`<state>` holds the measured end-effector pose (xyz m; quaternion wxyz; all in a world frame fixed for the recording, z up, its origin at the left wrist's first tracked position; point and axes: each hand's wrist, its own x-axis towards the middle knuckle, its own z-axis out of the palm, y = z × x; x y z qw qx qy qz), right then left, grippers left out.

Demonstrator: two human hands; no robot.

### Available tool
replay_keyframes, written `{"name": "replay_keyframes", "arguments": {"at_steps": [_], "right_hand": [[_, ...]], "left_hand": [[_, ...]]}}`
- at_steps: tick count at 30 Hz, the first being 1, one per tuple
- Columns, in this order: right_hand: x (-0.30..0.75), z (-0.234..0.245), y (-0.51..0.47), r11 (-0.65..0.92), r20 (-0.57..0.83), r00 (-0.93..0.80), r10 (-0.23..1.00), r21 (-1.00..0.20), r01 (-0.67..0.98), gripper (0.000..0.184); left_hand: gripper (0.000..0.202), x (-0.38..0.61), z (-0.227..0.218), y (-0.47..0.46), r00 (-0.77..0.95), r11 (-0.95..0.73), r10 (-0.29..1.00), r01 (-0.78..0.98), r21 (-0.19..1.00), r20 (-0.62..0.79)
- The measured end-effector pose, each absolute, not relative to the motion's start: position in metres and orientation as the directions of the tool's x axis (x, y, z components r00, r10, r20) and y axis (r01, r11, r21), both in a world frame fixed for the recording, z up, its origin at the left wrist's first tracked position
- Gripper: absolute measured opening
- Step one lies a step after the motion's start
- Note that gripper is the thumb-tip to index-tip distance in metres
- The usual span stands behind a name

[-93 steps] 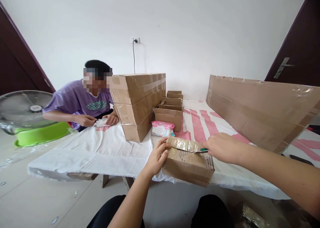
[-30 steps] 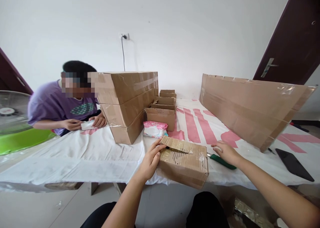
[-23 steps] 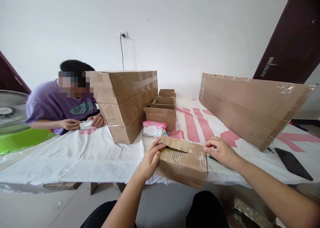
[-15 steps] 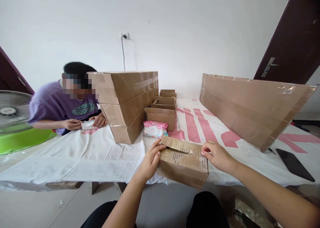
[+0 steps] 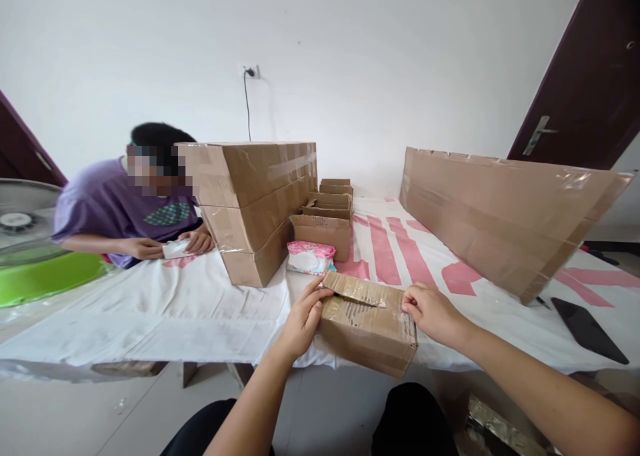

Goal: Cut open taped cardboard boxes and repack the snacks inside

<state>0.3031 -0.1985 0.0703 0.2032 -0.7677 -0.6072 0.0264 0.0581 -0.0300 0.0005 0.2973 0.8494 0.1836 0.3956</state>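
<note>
A small brown cardboard box (image 5: 367, 339) sits at the table's front edge, its top covered with clear, wrinkled tape. One ragged top flap (image 5: 353, 289) is slightly raised, leaving a dark gap. My left hand (image 5: 304, 317) grips the left end, fingers over the top corner and thumb against the side. At the right end, my right hand (image 5: 434, 313) is closed in a pinch on the top edge; whether tape is between those fingertips is hidden. Just behind the box lies a pink and white pack of wipes (image 5: 311, 258).
Three tiers of taped cartons (image 5: 260, 209) stand left of centre, with several open boxes (image 5: 325, 233) behind the wipes. A large carton (image 5: 500, 216) and a black phone (image 5: 590, 329) are at right. Across the table, a person in purple (image 5: 125, 203) holds a white object (image 5: 176, 249).
Both my hands and the box keep practically the same position. The person at the left has shifted very slightly.
</note>
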Motion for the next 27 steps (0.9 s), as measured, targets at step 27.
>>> {"name": "replay_keyframes", "arguments": {"at_steps": [27], "right_hand": [[0.315,0.068,-0.223,-0.056,0.377,0.352,0.856,-0.61,0.79,0.019]], "left_hand": [[0.041,0.056,0.001,-0.033,0.629,-0.763,0.549,0.11,0.637,0.55]]}}
